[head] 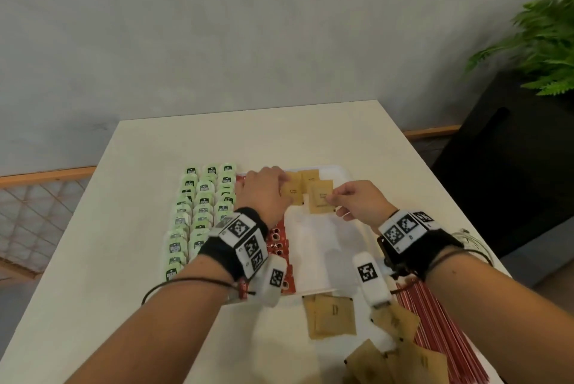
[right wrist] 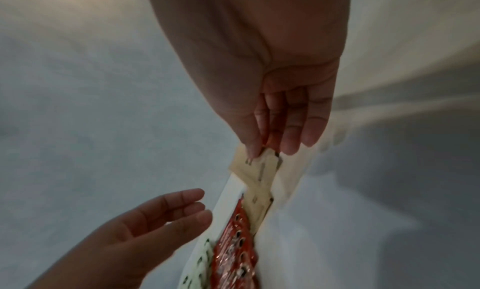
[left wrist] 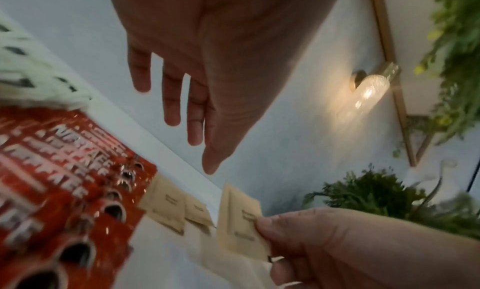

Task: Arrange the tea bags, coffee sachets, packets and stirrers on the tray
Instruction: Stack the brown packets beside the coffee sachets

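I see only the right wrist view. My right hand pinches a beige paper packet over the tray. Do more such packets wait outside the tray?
Observer: Yes, loose brown paper packets lie on the table before the white tray.
Operator: Where are the stirrers?
Observer: The red stirrers lie on the table, right of those packets.
Operator: And the tea bags?
Observer: The green tea bags stand in three columns, left of the red coffee sachets.

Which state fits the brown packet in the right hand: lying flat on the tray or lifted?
Lifted: the right hand pinches the brown packet tilted above the white tray.
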{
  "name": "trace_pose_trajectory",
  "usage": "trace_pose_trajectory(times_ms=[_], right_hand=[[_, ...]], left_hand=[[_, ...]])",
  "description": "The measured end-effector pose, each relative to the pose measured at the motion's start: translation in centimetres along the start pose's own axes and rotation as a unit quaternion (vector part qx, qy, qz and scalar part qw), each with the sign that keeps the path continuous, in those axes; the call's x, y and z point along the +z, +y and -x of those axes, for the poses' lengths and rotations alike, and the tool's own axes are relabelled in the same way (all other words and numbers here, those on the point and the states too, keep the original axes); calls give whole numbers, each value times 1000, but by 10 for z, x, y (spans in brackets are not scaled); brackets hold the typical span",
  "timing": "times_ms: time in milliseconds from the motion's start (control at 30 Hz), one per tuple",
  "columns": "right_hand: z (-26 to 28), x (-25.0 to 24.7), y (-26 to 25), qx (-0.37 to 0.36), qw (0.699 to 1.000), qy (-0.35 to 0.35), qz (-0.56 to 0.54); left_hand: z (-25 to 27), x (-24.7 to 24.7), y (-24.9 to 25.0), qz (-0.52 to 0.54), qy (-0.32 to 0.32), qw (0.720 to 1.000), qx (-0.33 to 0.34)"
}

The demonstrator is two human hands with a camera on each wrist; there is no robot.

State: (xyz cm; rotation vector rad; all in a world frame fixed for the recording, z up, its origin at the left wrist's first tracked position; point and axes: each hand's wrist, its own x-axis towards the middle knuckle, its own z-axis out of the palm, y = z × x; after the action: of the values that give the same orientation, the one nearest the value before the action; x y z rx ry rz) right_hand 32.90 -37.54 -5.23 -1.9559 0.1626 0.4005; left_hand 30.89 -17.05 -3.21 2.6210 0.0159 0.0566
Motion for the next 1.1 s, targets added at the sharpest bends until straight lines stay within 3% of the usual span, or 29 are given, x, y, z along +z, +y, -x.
trace_pose_trajectory(times_ms=[67,200,367,633,800,1000,1100], right_hand=[[-20,1,4,24,1000,15,14],[-45,11,6,57,997,35,35],[-56,13,7,44,998,32,42],[-57,13,4,31,997,29,61],[-40,17,2,11,995,66,76],[21,4,2,-52,997,51,29],[64,-3,11,-85,994,19,58]], left_hand=[[-20,0,1,-95,4,996,4],[-46,13,5,-219,-59,974,18],[-57,28,7,-284,-105,952,30],[-62,30,6,-298,-115,947,14],[-41,16,19,-295,-99,949,38],[19,-8,54,-255,-64,958,118],[57,-13,56,-163,-121,974,101]])
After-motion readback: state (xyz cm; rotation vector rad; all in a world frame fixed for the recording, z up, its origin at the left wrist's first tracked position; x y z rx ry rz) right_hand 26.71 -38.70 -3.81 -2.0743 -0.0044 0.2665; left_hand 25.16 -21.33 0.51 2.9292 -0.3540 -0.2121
